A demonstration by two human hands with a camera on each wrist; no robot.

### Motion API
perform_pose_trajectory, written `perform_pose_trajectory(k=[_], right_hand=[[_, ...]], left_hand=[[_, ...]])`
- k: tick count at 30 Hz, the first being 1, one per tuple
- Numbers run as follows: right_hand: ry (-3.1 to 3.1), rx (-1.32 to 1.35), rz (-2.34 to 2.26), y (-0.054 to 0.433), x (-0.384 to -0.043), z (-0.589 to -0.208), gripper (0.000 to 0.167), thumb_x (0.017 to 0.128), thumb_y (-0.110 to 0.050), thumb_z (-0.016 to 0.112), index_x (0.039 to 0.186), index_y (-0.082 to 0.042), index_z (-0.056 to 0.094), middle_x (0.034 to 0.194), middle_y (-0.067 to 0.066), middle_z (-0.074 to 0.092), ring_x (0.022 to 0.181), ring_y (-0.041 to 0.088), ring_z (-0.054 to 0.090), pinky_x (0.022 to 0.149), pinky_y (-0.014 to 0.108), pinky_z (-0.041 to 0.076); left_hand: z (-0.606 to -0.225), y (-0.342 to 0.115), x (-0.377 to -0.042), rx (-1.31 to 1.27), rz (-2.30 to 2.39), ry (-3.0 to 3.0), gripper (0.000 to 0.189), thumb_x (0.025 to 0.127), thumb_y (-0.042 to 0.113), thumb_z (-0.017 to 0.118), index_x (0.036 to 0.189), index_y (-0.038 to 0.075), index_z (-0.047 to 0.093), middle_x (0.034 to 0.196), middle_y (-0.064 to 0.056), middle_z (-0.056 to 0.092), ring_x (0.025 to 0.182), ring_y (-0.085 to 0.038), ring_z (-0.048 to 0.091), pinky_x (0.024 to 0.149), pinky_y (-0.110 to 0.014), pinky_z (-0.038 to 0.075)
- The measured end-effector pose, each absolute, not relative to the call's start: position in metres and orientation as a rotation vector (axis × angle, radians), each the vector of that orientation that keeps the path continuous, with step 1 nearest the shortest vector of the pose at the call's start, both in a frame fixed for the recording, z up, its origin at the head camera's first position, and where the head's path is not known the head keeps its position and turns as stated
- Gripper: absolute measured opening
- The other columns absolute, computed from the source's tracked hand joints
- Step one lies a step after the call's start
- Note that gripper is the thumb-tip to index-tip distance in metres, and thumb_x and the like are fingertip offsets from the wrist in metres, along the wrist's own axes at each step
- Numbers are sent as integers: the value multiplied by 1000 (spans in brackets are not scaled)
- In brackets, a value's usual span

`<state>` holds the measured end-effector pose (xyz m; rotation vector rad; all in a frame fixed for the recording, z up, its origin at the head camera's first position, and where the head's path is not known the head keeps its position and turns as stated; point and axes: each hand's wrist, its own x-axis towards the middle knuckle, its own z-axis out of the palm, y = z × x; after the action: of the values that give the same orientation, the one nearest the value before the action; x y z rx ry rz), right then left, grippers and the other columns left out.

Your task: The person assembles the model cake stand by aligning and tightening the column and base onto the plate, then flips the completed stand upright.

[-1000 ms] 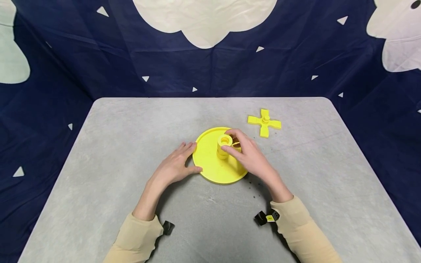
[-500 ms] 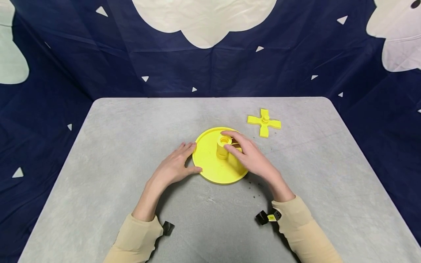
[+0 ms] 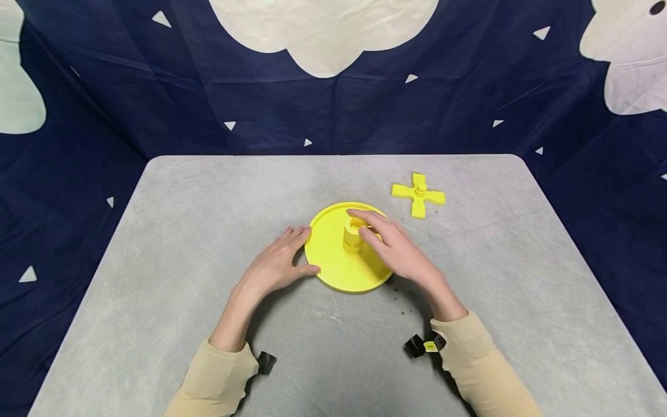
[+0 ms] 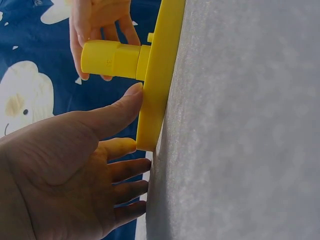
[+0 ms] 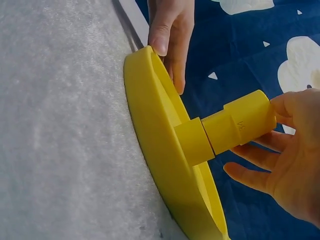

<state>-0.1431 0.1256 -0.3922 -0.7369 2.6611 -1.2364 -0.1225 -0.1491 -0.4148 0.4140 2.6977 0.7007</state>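
Observation:
A shallow round yellow tray (image 3: 333, 269) with a raised rim lies on the grey table. From its middle rises a short yellow post (image 5: 193, 142), and a hollow yellow cylinder (image 3: 353, 236) stands upright on top of it. My right hand (image 3: 398, 249) pinches the cylinder near its open upper end, thumb on the near side and index finger curving behind. In the right wrist view its other fingers spread loosely beside the cylinder. At the tray's left edge my left hand (image 3: 276, 260) rests with thumb on the rim and extended fingers against the side.
Behind and right of the tray lies a yellow cross-shaped piece (image 3: 419, 196) with a small peg standing in its centre. Dark specks dot the table (image 3: 333, 347) near the right wrist. A dark blue patterned cloth (image 3: 333, 110) hangs along the table's back and sides.
My right index finger has slid leftward behind the cylinder's top while the thumb has drawn back to the right. The left hand, tray and cross-shaped piece stay in place.

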Motion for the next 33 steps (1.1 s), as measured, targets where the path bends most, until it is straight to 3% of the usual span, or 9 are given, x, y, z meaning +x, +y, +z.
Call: perform_pose_trajectory(k=[9,14,17,21,27,30,33], right_hand=[[2708,-615,-1316,121,-144,-395,48,101,-38,66,141,-16,54,136,4,61,119,21,62,102,41,58],[2704,-670,-1305,124,-143,-394,57,104,-40,60,155,-22,43,153,3,51,137,23,53,114,48,50],[2672,-717,-1291,126,-143,-393,53,108,-35,52,158,-25,40,161,0,46,141,23,52,117,50,48],[2646,-728,-1258,128,-144,-392,45,110,-33,47,155,-24,47,158,-3,50,134,22,60,113,46,52],[2690,-676,-1284,125,-145,-392,48,104,-37,60,147,-16,54,145,4,61,124,23,63,107,44,56],[2695,-665,-1296,125,-145,-393,55,103,-41,62,151,-17,49,148,7,58,131,23,59,109,46,54],[2667,-687,-1290,125,-144,-393,58,105,-41,56,158,-21,41,157,6,51,141,24,52,114,48,51]], left_hand=[[-415,-149,-123,407,712,2694,90,94,47,71,163,9,29,170,-13,29,160,-39,19,130,-58,23],[-415,-149,-122,406,718,2692,90,93,47,71,163,9,29,171,-12,29,161,-38,18,130,-58,23],[-415,-149,-122,408,718,2694,90,93,47,71,163,9,29,171,-12,29,161,-39,19,130,-58,23],[-415,-149,-122,409,715,2696,90,93,48,71,163,9,29,170,-12,29,160,-39,19,130,-59,24],[-414,-150,-122,402,723,2691,90,93,47,71,163,10,29,171,-12,29,161,-38,19,130,-59,24],[-415,-149,-122,406,721,2690,90,94,47,71,163,9,29,170,-12,29,160,-39,19,130,-59,24],[-414,-149,-122,410,719,2691,90,94,47,71,163,9,29,170,-12,30,160,-39,19,130,-59,24]])
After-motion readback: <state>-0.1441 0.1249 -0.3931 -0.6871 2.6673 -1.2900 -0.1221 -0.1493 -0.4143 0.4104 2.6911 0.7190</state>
